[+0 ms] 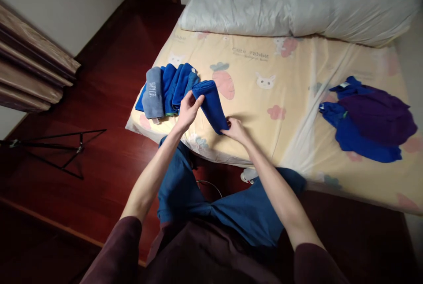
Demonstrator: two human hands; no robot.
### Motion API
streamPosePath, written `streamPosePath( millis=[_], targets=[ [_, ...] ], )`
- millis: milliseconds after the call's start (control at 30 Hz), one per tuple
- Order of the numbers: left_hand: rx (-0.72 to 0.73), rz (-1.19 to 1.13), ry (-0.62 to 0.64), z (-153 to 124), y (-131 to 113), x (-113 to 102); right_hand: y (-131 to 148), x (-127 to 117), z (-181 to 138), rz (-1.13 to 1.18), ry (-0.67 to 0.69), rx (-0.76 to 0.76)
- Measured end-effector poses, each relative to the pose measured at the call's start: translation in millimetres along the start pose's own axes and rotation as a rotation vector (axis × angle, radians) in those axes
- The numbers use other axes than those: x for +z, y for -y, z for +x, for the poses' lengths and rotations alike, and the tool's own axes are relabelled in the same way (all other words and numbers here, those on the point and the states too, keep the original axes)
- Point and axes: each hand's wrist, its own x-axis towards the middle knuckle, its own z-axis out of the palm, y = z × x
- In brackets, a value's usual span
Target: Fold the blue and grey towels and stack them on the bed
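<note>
A folded blue towel [210, 104] is held between both hands just above the yellow patterned bed sheet [284, 112]. My left hand [188, 110] pinches its far end; my right hand [235, 129] grips its near end. To the left lies a row of folded towels [175, 85]: several blue ones and a grey one [153, 94] with white lettering, at the bed's left edge.
A loose heap of blue and purple cloth [370, 119] lies on the right of the bed. A white pillow [297, 2] lies along the bed's far end. On the dark wooden floor [109, 99] at left stands a black tripod [56, 147], with curtains [29, 72] beyond.
</note>
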Motion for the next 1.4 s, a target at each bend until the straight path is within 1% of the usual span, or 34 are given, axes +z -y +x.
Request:
streamPosePath(
  millis=[100,200,267,333,400,467,600,800,900,1000,1067,1100,1167,1200,1233,1267,1300,1333,1367,1400],
  targets=[
    [0.1,0.069,0.159,13,-34,-23,38,47,17,0.093,-0.093,0.026],
    [0.121,0.143,0.239,15,-57,-49,75,92,30,0.215,-0.116,0.023],
    [0.123,0.198,0.232,12,-65,-67,95,116,37,0.266,-0.094,-0.002],
    [0.128,0.253,0.196,8,-68,-85,111,135,42,0.283,-0.058,-0.026],
    [0.136,0.29,0.151,5,-66,-102,122,148,46,0.288,-0.035,-0.032],
    [0.144,0.306,0.119,4,-63,-115,128,158,50,0.301,-0.043,-0.024],
    [0.148,0.296,0.092,3,-53,-129,130,171,57,0.326,-0.076,-0.023],
    [0.109,0.263,0.077,1,-30,-133,114,182,62,0.284,-0.08,-0.016],
    [0.108,0.305,0.059,2,-20,-136,107,186,62,0.233,-0.074,-0.031],
    [0.14,0.395,0.017,4,-16,-140,103,183,57,0.223,-0.052,-0.032],
    [0.17,0.484,-0.08,-2,-19,-142,99,176,46,0.248,-0.094,-0.033],
    [0.192,0.535,-0.162,-9,-22,-141,95,171,37,0.265,-0.134,-0.034],
    [0.261,0.63,-0.35,-31,-27,-136,79,156,15,0.305,-0.217,-0.032],
    [0.307,0.672,-0.405,-46,-29,-131,68,147,2,0.327,-0.246,-0.027],
    [0.353,0.708,-0.391,-63,-29,-126,55,136,-13,0.346,-0.262,-0.02],
    [0.391,0.742,-0.285,-80,-27,-120,40,125,-28,0.361,-0.276,-0.007],
    [0.401,0.773,-0.107,-97,-24,-113,23,112,-44,0.371,-0.293,0.016],
    [0.388,0.806,0.101,-113,-18,-107,6,98,-60,0.376,-0.308,0.047],
    [0.358,0.843,0.295,-126,-11,-100,-10,84,-77,0.378,-0.325,0.088],
    [0.316,0.884,0.45,-136,-2,-94,-26,68,-95,0.378,-0.342,0.13]
  ],
)
